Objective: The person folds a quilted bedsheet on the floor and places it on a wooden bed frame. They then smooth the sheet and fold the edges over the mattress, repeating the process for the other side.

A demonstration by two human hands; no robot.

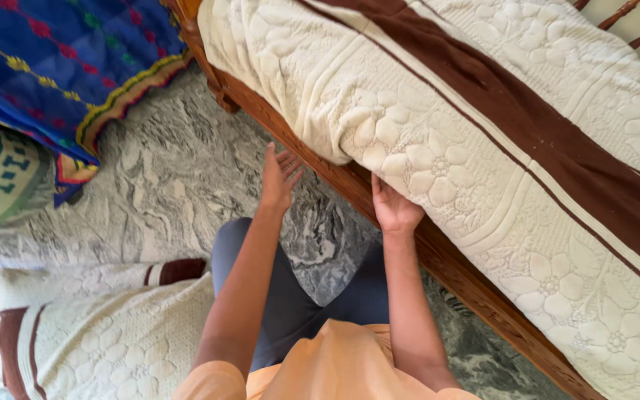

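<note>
two hands: left hand [279, 178], right hand [392, 207]. one cream quilt [483, 133] on one wooden bed frame [438, 252] at right. one matching pillow [112, 333] near left. one blue cloth [61, 59] far left.

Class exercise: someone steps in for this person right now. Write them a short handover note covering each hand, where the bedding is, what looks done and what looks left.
Left hand: open, fingers spread, free in the air beside the wooden bed frame, holding nothing.
Right hand: at the hanging edge of the cream quilted bedspread, fingers hidden under it where it meets the frame.
Bedding: the bedspread with its brown stripe covers the mattress. A matching pillow lies on the marble floor at lower left.
Done: bedspread laid over the bed.
Left: this side edge hangs loose over the frame, apparently not tucked; the pillow is off the bed.
</note>
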